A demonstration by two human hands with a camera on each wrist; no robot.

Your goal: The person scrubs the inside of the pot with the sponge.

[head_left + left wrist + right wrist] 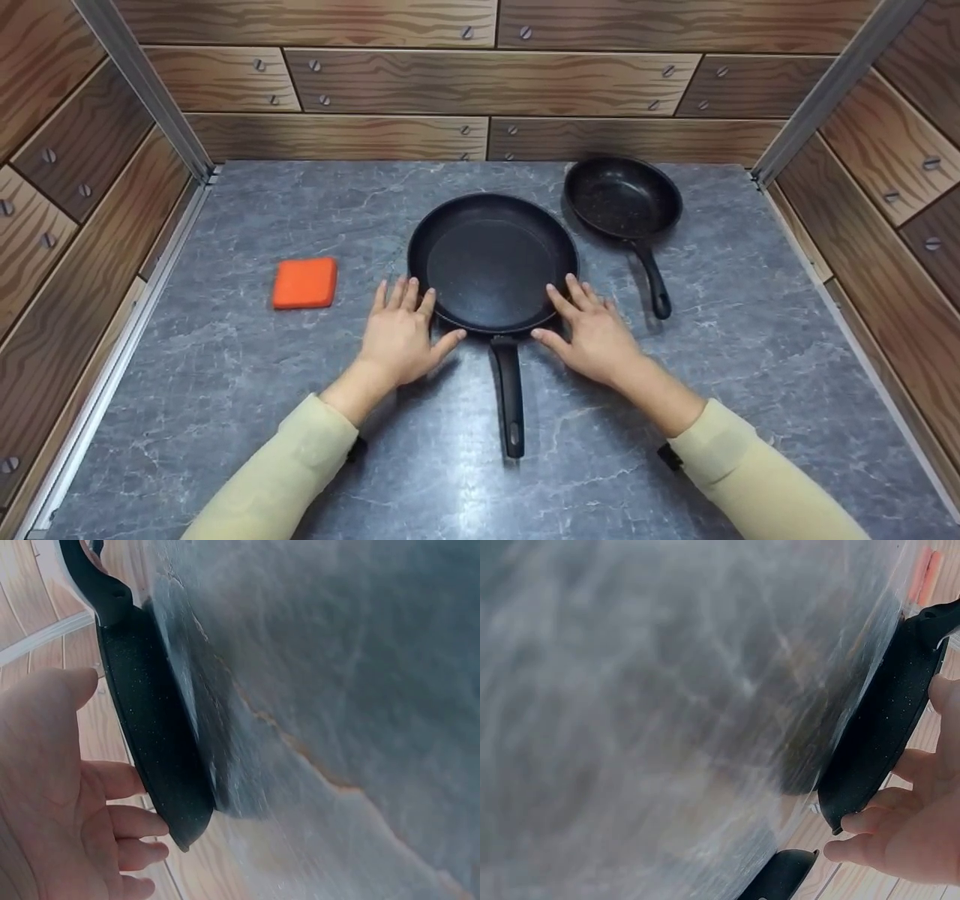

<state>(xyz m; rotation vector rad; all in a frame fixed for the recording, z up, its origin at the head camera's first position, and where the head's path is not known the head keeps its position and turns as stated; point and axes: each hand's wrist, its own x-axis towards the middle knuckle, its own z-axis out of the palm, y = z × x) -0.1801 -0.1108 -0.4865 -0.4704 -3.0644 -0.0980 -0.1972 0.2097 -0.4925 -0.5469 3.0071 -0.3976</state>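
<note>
A large black frying pan lies on the grey marbled tabletop, its handle pointing toward me. My left hand is at the pan's near left rim, fingers spread and fairly straight. On the opposite side, my right hand meets the near right rim with its fingers extended. Both wrist views show fingertips at the pan's dark outer wall, with no curl around it. Neither hand touches the handle, which lies between them.
A smaller black frying pan sits at the back right, handle angled toward me. To the left lies an orange square sponge-like block. Wood-patterned panels wall in the back and both sides of the table.
</note>
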